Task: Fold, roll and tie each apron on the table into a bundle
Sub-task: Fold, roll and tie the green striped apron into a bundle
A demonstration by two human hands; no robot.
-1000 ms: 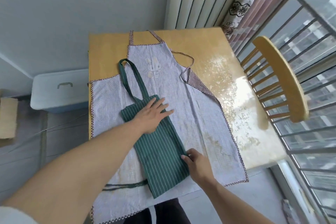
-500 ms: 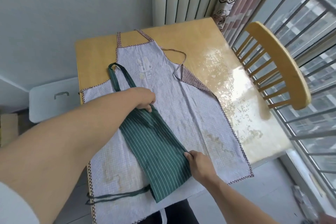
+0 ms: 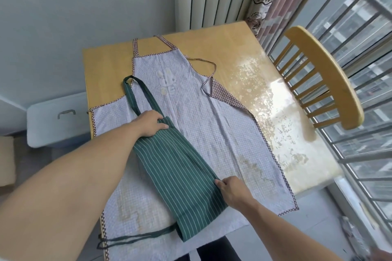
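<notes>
Left hand (image 3: 151, 123): fingers curled over the upper corner of the green striped apron (image 3: 179, 180), gripping the cloth where its neck loop (image 3: 135, 93) joins the body. Right hand (image 3: 232, 192): thumb and fingers pinch the apron's right-hand edge, low down near the near end.

Green apron is folded lengthwise into a narrow strip. Long axis runs diagonally, from the far left at the left hand to the near right at the table's near edge; white stripes run along that axis. Neck loop points away from the person, toward the far left. One dark green tie (image 3: 131, 239) trails from the near end out to the left.

The strip lies on top of a pale checked apron (image 3: 212, 133), spread flat, bib pointing away from the person, hem toward them and hanging over the near edge. Rabbit motif on the bib; brown checked trim; right side flap folded inward.

Count: two aprons, both on the wooden table (image 3: 106, 65), neither rolled nor tied. One wooden chair (image 3: 331, 74) right of the table.

Containers: one white lidded bin (image 3: 55, 121) with a handle, on the floor left of the table; lid on, contents not visible.
</notes>
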